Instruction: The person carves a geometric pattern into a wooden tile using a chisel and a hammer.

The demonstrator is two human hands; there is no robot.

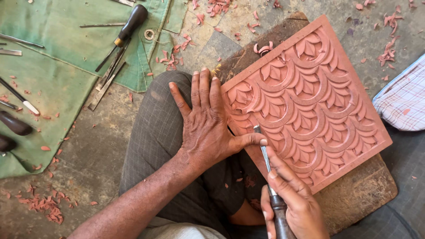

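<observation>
right hand (pixel 292 201) gripping chisel (pixel 265 161), carved panel (pixel 310 95)

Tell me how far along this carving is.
Mostly done: the reddish panel shows carved scale-and-leaf shapes across nearly its whole face, and shavings litter the floor. In hand: the right hand holds a chisel to the lower left edge, with the left hand steadying it. Left: apparently only that edge.

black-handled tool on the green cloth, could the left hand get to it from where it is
Probably yes: the left hand lies flat by the carved panel holding nothing, and only bare floor and cloth edge separate it from the black-handled tool.
</observation>
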